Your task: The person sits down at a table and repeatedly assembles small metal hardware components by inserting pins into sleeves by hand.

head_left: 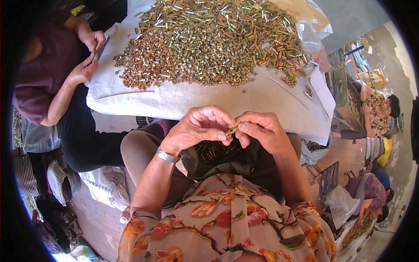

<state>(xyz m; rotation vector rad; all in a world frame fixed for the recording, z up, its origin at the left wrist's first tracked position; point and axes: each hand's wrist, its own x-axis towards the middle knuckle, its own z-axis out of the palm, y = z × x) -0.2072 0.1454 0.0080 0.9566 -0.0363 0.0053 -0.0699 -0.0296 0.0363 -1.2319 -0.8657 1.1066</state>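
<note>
Above my lap, a small brass-coloured metal sleeve (231, 130) is pinched at its two ends. The fingertips of my left hand (194, 129), on the arm with a metal bracelet (168, 155), are closed on one end. Thumb and fingers of my right hand (264, 130) grip the other. Below them, a dark cloth or bag (244, 163) across my lap holds several thin metal pieces (214, 153). Past my hands, a large heap of brass-coloured rings and sleeves (187, 54) covers the far part of the table's white cloth (209, 98).
Thin sticks (124, 95) (290, 92) lie on the cloth's left and right sides. At the left, a co-worker's hands (90, 56) hold a small piece near the table edge. A white sack (104, 185) is on the floor. Other people (369, 192) work at the right.
</note>
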